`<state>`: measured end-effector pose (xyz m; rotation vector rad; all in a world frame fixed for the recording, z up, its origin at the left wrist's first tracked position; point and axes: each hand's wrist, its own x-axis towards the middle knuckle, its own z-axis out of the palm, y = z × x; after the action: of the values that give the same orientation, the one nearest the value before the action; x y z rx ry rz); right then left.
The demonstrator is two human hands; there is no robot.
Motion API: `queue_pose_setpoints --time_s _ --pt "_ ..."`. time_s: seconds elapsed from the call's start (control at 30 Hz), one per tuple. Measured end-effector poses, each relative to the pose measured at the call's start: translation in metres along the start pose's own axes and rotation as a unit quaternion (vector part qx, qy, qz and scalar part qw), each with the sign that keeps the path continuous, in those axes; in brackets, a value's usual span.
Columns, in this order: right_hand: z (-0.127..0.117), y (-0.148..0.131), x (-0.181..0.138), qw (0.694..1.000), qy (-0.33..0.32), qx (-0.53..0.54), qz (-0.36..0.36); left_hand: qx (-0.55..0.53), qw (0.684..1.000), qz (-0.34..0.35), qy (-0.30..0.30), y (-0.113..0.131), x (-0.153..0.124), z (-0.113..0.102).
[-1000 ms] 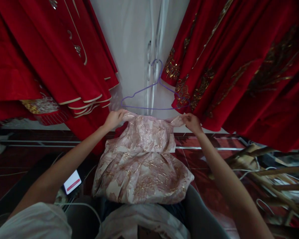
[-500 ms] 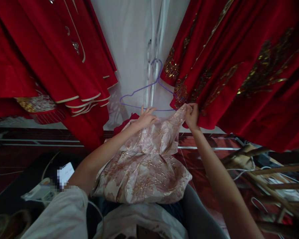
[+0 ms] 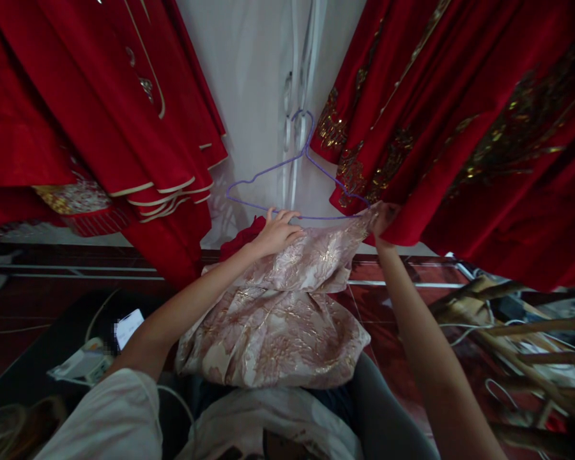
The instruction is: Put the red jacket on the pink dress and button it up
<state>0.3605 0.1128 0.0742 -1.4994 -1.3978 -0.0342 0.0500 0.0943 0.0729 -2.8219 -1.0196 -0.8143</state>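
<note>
Above and right of the right grip [image 3: 384,218], right drapes [image 3: 460,128], deep red with gold sequins, lowest fold in the way and masking part of the fingers. Well left of the left grip [image 3: 278,235] and higher, left drapes [image 3: 138,128], also red, with cream-edged hems and a fringed silver-and-gold patch. Beyond both grips, in the gap between drapes, pale doors [image 3: 249,76]. Below the right grip, past the dress [image 3: 273,345], red floor [image 3: 364,306]. Under the left grip and drawn up to the right one, that same dress, pale pink with a shiny gold pattern. Well below and right of the right grip, slatted wooden rack [image 3: 546,327], cluttered. Just beyond the left grip, hanger [image 3: 278,166], thin and purple, in front of the doors; right end meeting the dress's corner beside the right grip, unclear whether inside it. Right grip: closed, pinching that corner. Left grip: fingers loosely spread over the dress's top edge; contact with the hanger's bar impossible to tell. Just left of the left grip, behind the dress, red cloth [image 3: 242,236]. Well below and left, white device [image 3: 84,361]; near it, phone [image 3: 129,326], screen lit.
</note>
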Motion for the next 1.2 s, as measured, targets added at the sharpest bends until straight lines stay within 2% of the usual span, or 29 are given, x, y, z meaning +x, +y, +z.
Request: queue_pose_setpoints --time_s 0.1,0.23,0.33,0.4,0.47,0.53,0.63,0.77,0.9,1.2 --pt "0.010 -0.018 0.009 0.997 0.073 0.002 0.006 -0.009 1.000 0.004 -0.004 0.004 0.002 0.004" --pt "0.018 -0.052 0.013 0.997 0.040 0.002 -0.063 -0.018 1.000 -0.003 -0.004 0.011 0.007 0.009" --pt "0.019 -0.068 0.010 0.995 0.026 0.002 -0.093 -0.029 1.000 -0.004 0.002 0.007 0.009 0.004" --pt "0.016 -0.071 0.009 0.995 0.024 0.002 -0.099 -0.045 0.999 -0.001 0.008 -0.005 0.007 -0.004" --pt "0.011 -0.070 0.010 0.995 0.017 0.003 -0.101 -0.050 0.997 -0.039 0.043 -0.024 0.000 -0.015" --pt "0.006 -0.069 0.012 0.994 0.011 0.008 -0.104 -0.032 0.984 -0.131 0.118 -0.049 -0.012 -0.024" --pt "0.000 -0.068 0.017 0.995 0.005 0.018 -0.102 0.008 0.947 -0.246 0.208 -0.089 -0.039 -0.029" --pt "-0.002 -0.069 0.019 0.995 -0.004 0.033 -0.094 0.014 0.926 -0.309 0.218 -0.128 -0.075 -0.025" --pt "-0.003 -0.070 0.020 0.995 -0.005 0.044 -0.095 -0.012 0.918 -0.327 0.225 -0.143 -0.087 -0.019" --pt "-0.006 -0.070 0.021 0.994 -0.008 0.048 -0.095 -0.046 0.912 -0.320 0.252 -0.145 -0.073 -0.022"
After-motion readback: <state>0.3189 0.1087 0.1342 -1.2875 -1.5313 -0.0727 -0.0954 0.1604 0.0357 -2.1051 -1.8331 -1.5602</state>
